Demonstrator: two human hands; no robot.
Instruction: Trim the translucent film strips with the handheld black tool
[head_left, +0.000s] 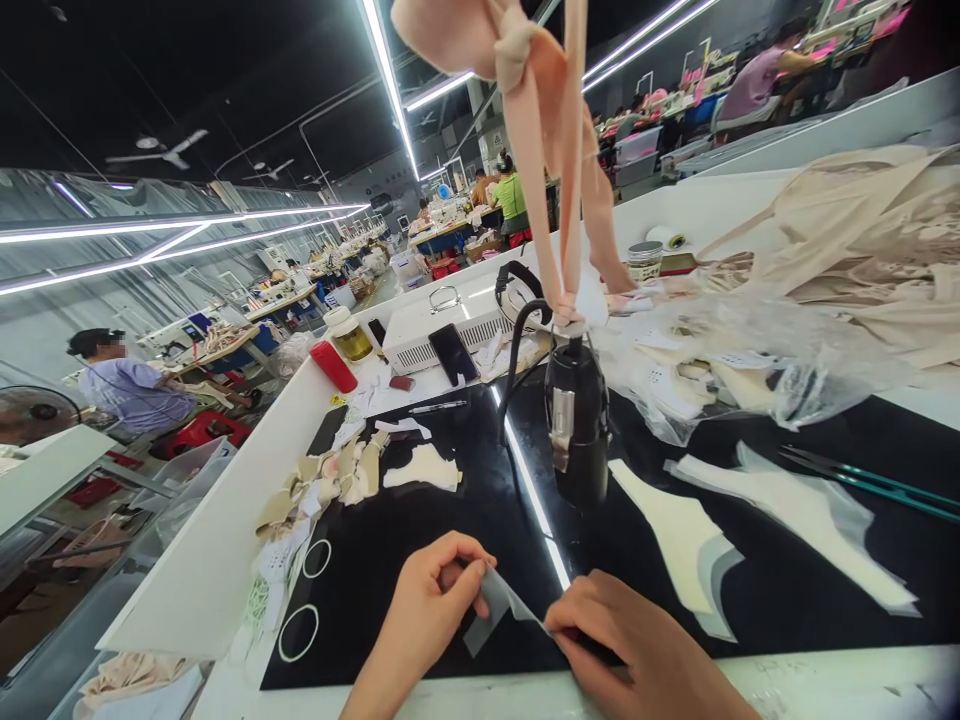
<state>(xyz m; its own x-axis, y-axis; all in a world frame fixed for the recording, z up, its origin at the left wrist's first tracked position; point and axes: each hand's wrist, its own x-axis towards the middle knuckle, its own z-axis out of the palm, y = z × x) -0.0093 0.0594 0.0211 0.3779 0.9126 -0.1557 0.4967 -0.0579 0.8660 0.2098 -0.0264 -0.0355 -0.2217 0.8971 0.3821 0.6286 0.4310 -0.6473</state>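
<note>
A worker's left hand (439, 595) and right hand (626, 630) stretch a translucent strip (491, 608) between them above the near edge of a black mat (375, 590) on a white bench in a sewing workshop. The left thumb and forefinger pinch one end; the right thumb and fingers, curled together, grip the other.

Across the glossy mat, which mirrors a ceiling light, cream pieces (667, 530) with translucent edging lie to the right near teal tweezers (877, 482). Two white rings (316, 558) rest at the left edge, below a heap of beige scraps (349, 472). A black device (576, 420) stands at the mat's center, peach straps (529, 170) rising from its top.

Behind the mat are a phone (452, 354) leaning on a white box (450, 322), a red container (333, 367) and a jar (349, 334) of yellowish contents. Clear plastic (802, 365) and a pile of beige fabric (885, 265) cover the bench's far right.

Beyond, under tube lights (390, 80) and ceiling fans (157, 152), co-workers in lavender (135, 385), green (510, 196) and pink (752, 85) tops sit at tables.
</note>
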